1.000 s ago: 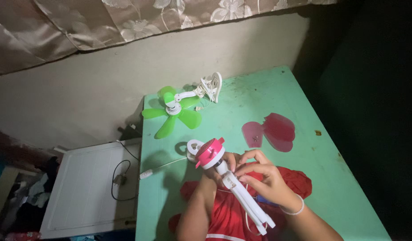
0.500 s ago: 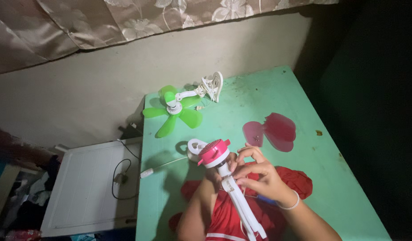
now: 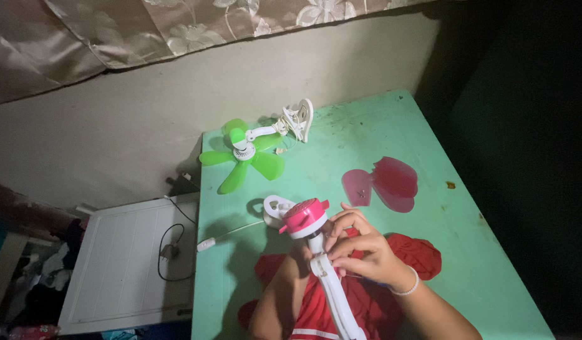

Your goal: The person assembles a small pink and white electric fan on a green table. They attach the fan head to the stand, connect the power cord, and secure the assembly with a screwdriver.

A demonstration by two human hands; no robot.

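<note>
Since the earlier frame the pink motor head (image 3: 302,216) has turned a little flatter and the white arm now runs lower, out of the bottom edge. The right hand (image 3: 360,250) closes its fingers around the white arm (image 3: 329,283) just below the head. The left hand (image 3: 302,250) is mostly hidden behind the arm, so I cannot tell its grip. The small clip fan is pink and white, without blades. Its long axis goes from the bottom edge up to the head, which points away, over the green table (image 3: 341,151). Pink blades (image 3: 382,182) lie near.
</note>
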